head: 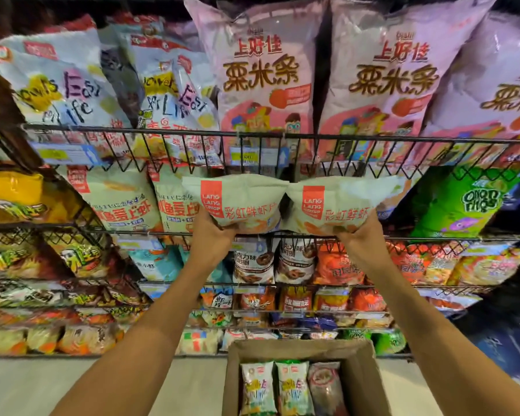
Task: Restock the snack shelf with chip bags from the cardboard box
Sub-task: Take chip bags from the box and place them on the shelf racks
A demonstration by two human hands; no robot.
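Nearest, low in the view, the cardboard box (362, 382) sits open on the floor (72, 385) with three chip bags (291, 388) standing in it. Beyond it both arms reach up to the snack shelf (72, 228). The left hand (212, 240) grips the lower edge of one pale bag (240, 193), fingers curled under it. The right hand (362, 240) grips a second pale bag (342, 193) the same way. The two bags touch at their top corners and sit just above the wire rail (282, 235) of the middle tier, in the gap between matching bags (123, 202) on the left and a green bag (463, 202) on the right.

The likely trouble is at that gap. Each bag is held only by its bottom, so the puffed tops may flop forward or catch on the zigzag wire of the upper rail (162, 133) going in. Pushed in together, they may jam against each other or knock a neighbour askew. A hard squeeze could crush the chips (the grip looks firm, though its force cannot be judged). A bag let go before it clears the rail would probably tip back toward the box.

The box is dull brown board. The held bags are matt, pillow-shaped film with a red label block. Farther up, the big pink bags (261, 70) are glossy and creased. The rails are thin black wire.
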